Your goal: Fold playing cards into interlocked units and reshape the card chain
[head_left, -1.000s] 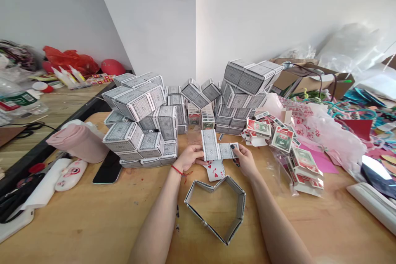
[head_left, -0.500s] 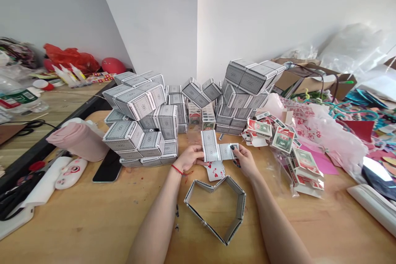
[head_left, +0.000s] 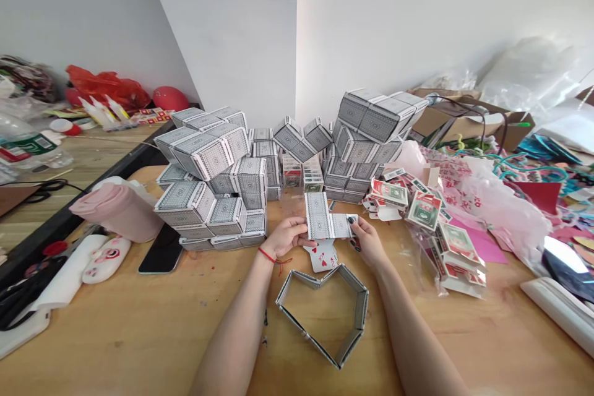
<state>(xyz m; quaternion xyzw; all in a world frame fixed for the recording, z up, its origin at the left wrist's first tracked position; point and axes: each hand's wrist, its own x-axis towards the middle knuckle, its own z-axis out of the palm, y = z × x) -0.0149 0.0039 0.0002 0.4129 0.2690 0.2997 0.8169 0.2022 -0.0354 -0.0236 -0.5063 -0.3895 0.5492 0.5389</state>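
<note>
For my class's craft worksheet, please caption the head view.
Left hand and right hand hold patterned playing cards beyond a heart-shaped card frame on a wooden table.

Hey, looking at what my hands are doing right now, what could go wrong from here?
The joined cards might bend or part if the left hand and right hand pull unevenly. Either forearm could knock the heart-shaped frame standing between them. The tilted upper card boxes at back right might topple if bumped.
</note>
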